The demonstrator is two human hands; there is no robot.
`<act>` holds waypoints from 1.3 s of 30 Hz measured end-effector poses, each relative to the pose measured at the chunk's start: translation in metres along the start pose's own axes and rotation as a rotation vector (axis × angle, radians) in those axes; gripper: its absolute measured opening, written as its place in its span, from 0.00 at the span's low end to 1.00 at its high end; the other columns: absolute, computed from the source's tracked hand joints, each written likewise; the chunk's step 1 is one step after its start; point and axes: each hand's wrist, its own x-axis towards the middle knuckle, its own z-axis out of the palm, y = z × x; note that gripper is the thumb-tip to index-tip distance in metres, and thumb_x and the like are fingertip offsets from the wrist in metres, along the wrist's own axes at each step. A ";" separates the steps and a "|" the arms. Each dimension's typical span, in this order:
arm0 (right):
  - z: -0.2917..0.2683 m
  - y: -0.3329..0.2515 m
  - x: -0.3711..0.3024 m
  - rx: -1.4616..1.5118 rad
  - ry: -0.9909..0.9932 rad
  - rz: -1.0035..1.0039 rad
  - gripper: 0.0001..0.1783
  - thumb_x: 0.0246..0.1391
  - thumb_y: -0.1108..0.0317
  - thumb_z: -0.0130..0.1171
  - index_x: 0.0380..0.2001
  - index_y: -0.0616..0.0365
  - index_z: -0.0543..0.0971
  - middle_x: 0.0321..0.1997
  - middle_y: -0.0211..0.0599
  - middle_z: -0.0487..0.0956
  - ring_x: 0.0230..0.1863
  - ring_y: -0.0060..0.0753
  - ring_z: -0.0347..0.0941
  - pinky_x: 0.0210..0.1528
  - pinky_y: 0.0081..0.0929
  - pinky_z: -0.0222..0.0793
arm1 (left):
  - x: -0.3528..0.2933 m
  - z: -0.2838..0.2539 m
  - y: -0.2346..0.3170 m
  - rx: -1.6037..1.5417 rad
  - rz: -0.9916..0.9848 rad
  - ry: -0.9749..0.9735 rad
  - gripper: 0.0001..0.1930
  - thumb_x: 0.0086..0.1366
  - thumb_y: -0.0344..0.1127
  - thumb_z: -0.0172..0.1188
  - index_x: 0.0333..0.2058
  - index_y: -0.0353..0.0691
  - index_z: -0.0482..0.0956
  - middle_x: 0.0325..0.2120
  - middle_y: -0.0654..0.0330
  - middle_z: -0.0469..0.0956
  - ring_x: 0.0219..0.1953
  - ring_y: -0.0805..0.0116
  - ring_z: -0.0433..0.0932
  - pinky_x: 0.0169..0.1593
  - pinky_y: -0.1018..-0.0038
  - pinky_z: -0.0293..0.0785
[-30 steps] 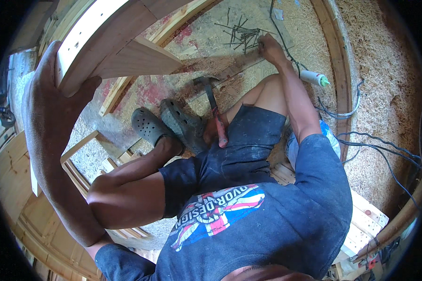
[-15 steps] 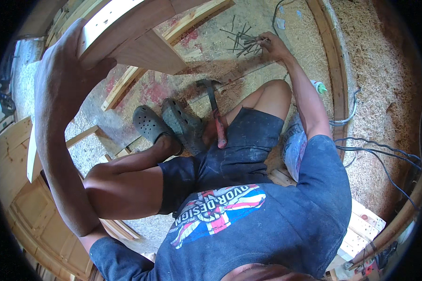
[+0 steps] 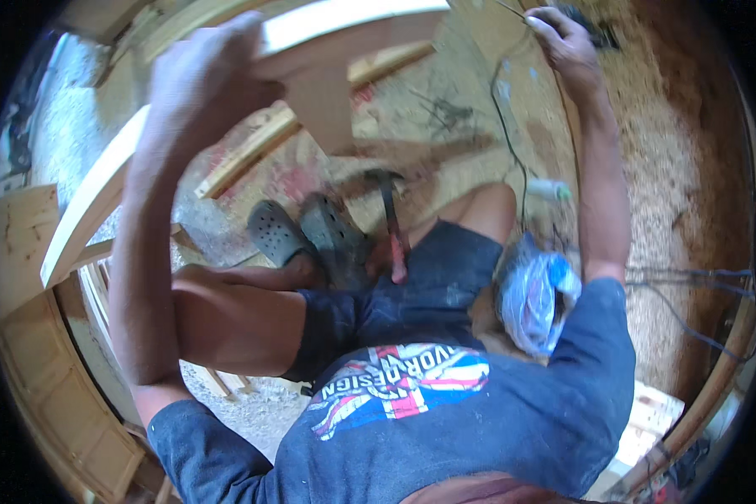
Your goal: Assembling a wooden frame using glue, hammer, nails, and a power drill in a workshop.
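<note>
My left hand [image 3: 214, 80] is closed around the end of a wooden board [image 3: 357, 29], held up at the top of the view with its pale edge uppermost. Raised at the upper right, my right hand [image 3: 567, 50] pinches a thin nail [image 3: 510, 10] between thumb and fingers. A loose pile of nails [image 3: 445, 112] lies on the dusty floor between the two hands, below them in the picture. Against my lap rests a claw hammer [image 3: 390, 214], its dark head toward the floor and its red grip on my shorts.
Wooden strips [image 3: 248, 155] lie on the floor beneath the board. A clear plastic bag [image 3: 536, 302] sits by my right thigh, near a small bottle with a green cap [image 3: 550, 189]. Dark cables [image 3: 689, 273] run at the right, over sawdust. Panelled wooden pieces [image 3: 67, 395] stand at the left.
My right hand has risen from the nail pile toward the upper right with a nail. My left hand and the board have shifted up and right in the picture.
</note>
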 end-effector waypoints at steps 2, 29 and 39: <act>0.007 -0.072 0.005 -0.121 -0.037 -0.241 0.12 0.67 0.64 0.60 0.42 0.64 0.82 0.32 0.25 0.79 0.34 0.15 0.70 0.37 0.19 0.67 | 0.006 0.002 0.008 0.031 -0.054 -0.084 0.25 0.52 0.48 0.76 0.40 0.41 0.75 0.34 0.48 0.83 0.41 0.42 0.83 0.45 0.52 0.77; 0.115 -0.337 0.031 -0.886 -0.782 -0.522 0.13 0.63 0.66 0.55 0.32 0.65 0.81 0.31 0.53 0.83 0.37 0.54 0.82 0.44 0.45 0.76 | 0.002 0.005 0.005 -0.131 0.032 -0.048 0.17 0.51 0.39 0.74 0.38 0.37 0.82 0.30 0.50 0.86 0.37 0.51 0.86 0.43 0.58 0.81; 0.149 -0.294 0.042 -1.004 -0.756 -0.672 0.11 0.60 0.62 0.62 0.33 0.61 0.80 0.31 0.45 0.81 0.40 0.51 0.79 0.47 0.45 0.73 | 0.000 -0.001 0.008 -0.092 0.027 -0.126 0.18 0.50 0.38 0.72 0.39 0.37 0.84 0.31 0.50 0.86 0.35 0.52 0.86 0.41 0.59 0.82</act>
